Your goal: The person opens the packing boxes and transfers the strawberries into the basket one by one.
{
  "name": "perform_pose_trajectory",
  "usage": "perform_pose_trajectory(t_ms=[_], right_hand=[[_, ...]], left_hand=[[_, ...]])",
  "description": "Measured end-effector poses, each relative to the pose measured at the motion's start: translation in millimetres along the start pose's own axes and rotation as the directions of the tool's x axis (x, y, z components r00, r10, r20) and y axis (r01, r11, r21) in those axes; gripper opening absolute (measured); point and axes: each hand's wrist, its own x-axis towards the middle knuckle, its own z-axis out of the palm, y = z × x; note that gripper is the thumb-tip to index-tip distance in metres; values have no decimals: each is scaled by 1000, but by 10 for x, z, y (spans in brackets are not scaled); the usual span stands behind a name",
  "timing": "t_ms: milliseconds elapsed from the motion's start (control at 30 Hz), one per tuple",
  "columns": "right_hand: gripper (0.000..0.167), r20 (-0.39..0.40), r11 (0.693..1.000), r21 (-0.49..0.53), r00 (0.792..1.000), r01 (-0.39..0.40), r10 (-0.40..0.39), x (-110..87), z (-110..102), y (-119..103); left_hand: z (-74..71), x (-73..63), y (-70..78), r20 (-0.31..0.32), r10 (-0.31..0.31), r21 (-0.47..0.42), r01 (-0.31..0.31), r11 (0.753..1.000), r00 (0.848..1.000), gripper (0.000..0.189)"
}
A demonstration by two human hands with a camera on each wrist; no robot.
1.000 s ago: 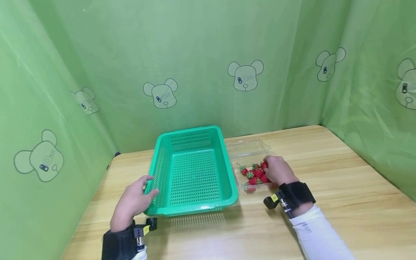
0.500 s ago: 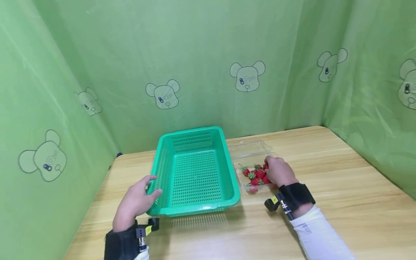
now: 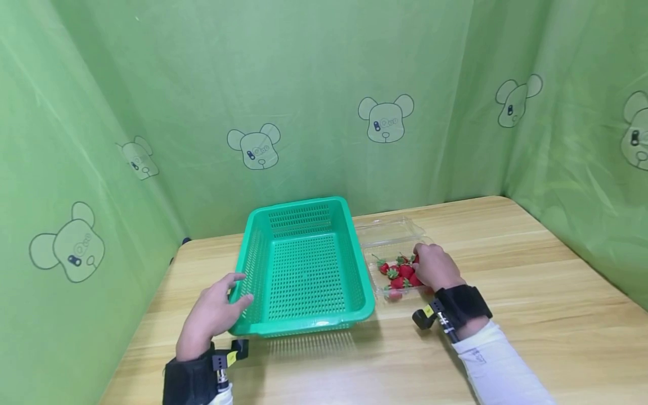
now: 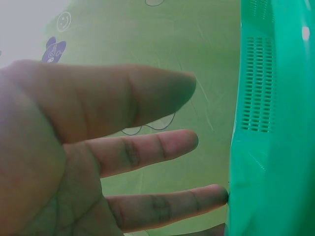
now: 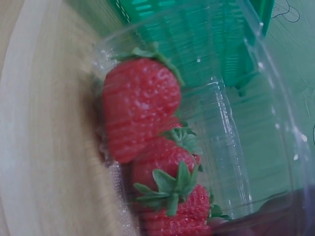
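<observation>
My left hand [image 3: 215, 306] is at the near left corner of a green plastic basket [image 3: 298, 327]. Its thumb and fingers are spread; in the left wrist view a straight finger [image 4: 167, 206] meets the basket wall [image 4: 261, 187]. Inside the basket only its perforated floor shows. To the right lies a clear plastic clamshell box [image 3: 372, 264], lid back, holding several red strawberries [image 3: 405, 270]. My right hand [image 3: 436, 267] reaches into the box's right side, bent fingers at a strawberry [image 3: 417, 260]. Most of its fingertips are hidden, so a grip cannot be confirmed.
The box's raised lid part [image 3: 390, 230] lies toward the back of the wooden table [image 3: 506, 270]. Green curtains [image 3: 314, 84] with bear-head prints stand behind and at both sides. Black straps with small cameras [image 3: 422, 318] sit on both wrists.
The view has shifted slightly. Both hands and the basket keep their places; the strawberry beside my right fingertips is a little more covered.
</observation>
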Motion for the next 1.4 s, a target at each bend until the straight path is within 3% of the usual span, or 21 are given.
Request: perform_pose_trajectory(t_ms=[600, 900, 1167, 1400], right_hand=[[19, 35, 996, 49, 997, -71, 69, -16, -39, 13], [22, -20, 997, 64, 998, -54, 55, -65, -98, -25], [27, 5, 995, 78, 999, -54, 54, -48, -151, -48], [18, 40, 992, 112, 997, -64, 60, -34, -179, -72]], left_hand=[[3, -5, 21, 9, 3, -8, -3, 1000, 1000, 52], [14, 5, 8, 8, 1, -4, -1, 1000, 1000, 52], [-5, 4, 20, 10, -4, -4, 4, 1000, 1000, 52], [-3, -1, 9, 9, -11, -2, 11, 1000, 1000, 52]])
